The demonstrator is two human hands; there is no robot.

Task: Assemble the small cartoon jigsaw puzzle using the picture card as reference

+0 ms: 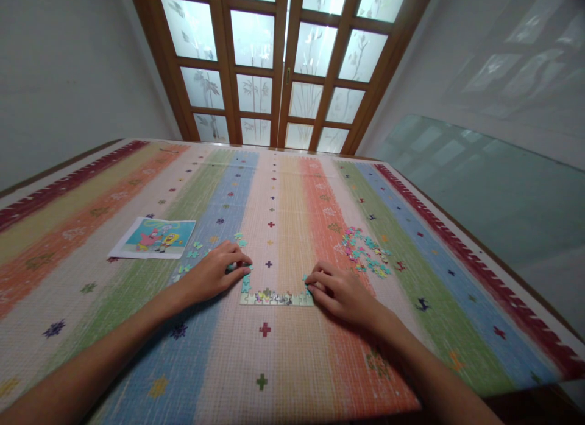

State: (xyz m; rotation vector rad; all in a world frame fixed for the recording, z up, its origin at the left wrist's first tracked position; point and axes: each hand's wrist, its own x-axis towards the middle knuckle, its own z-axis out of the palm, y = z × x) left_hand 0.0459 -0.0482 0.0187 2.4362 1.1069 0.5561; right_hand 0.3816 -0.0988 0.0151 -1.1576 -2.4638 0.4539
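Note:
A partly joined jigsaw border (274,298) lies on the striped tablecloth (292,364), a bottom strip with short pieces rising at each end. My left hand (214,273) rests at its left end, fingers curled and pinching a small teal piece (237,266) by the upright edge. My right hand (340,291) sits at the right end, fingers bent and pressed onto the corner piece (307,282). A few loose teal pieces (194,253) lie beside the left hand.
A printed cartoon reference picture (155,237) lies to the left. A heap of several loose pieces (365,251) sits to the right of my right hand. A wooden glazed door (283,66) stands beyond the table's far edge. A glass surface (493,193) adjoins on the right.

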